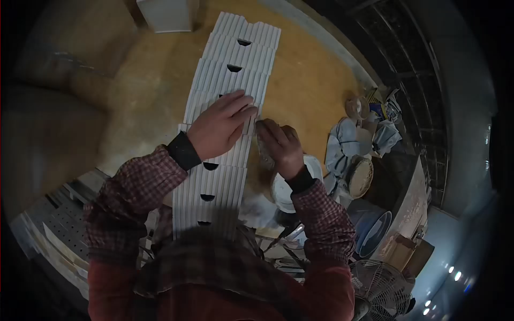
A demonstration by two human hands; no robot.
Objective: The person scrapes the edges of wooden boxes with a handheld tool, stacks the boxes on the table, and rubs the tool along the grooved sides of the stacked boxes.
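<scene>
A long row of white ribbed pieces [230, 56], with dark half-round notches along the middle, lies on the yellow-brown table. My left hand [219, 125] rests flat on the row, its fingers stretched toward the right edge. Beside that edge is my right hand [282, 147], with its fingers bent and drawn together near the side of the pieces. Whatever it may hold is hidden under the fingers. A white bucket [316, 168] stands just right of my right wrist, partly covered by it.
Grey-blue cloths [342, 144] and a round crusted container [361, 177] lie at the right. Farther down are a dark blue bucket [369, 230] and a wire fan [383, 289]. A white box [165, 15] stands at the far edge. Perforated metal parts [61, 235] lie lower left.
</scene>
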